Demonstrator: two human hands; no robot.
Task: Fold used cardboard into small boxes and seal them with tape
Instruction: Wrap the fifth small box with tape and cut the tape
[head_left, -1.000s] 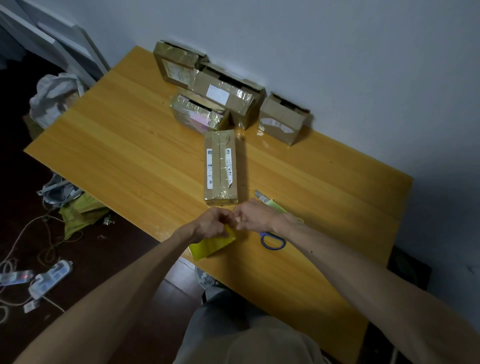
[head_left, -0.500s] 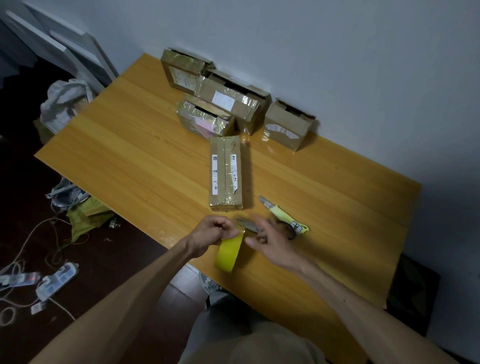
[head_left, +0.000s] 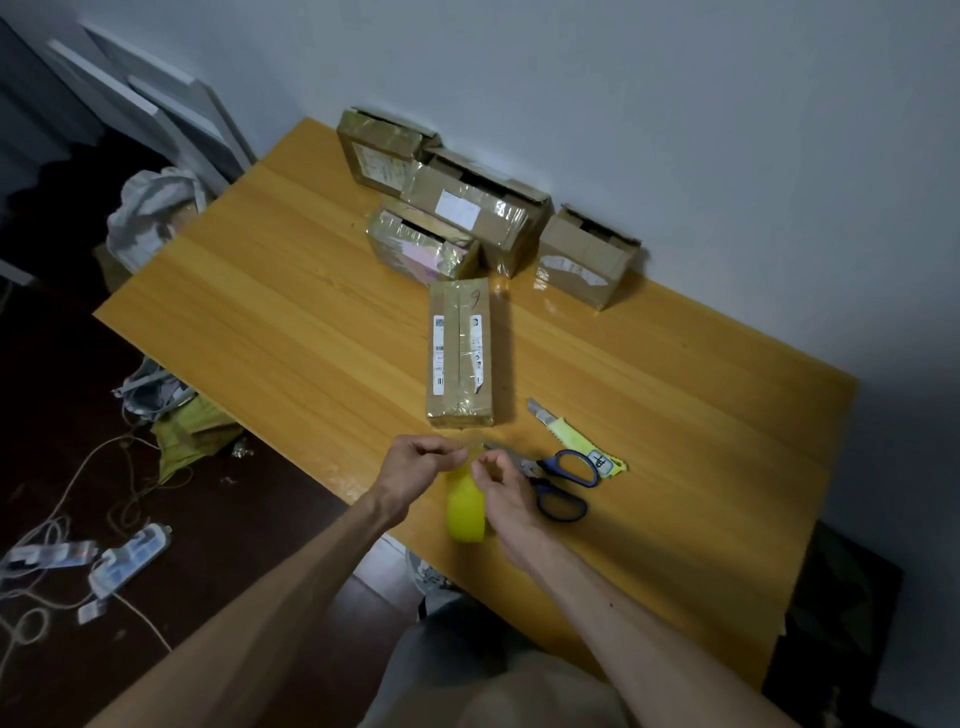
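A yellow tape roll (head_left: 466, 512) stands on edge near the front edge of the wooden table (head_left: 270, 322). My right hand (head_left: 506, 488) holds the roll from the right, fingers curled at its top. My left hand (head_left: 415, 467) pinches at the top of the roll, where a thin clear strip seems to run between the hands. A long taped cardboard box (head_left: 460, 353) lies just beyond my hands. Several more taped boxes (head_left: 478, 208) sit against the wall.
Blue-handled scissors (head_left: 563, 480) and a yellow utility knife (head_left: 566, 434) lie right of my hands. On the dark floor to the left are a power strip (head_left: 130, 558), cables, a white bag (head_left: 150, 208) and yellow-green material (head_left: 192, 434). White boards lean at the back left.
The tape roll has been turned upright on its edge. My right hand moved from hovering open beside the roll to holding it, and both hands now meet at its top.
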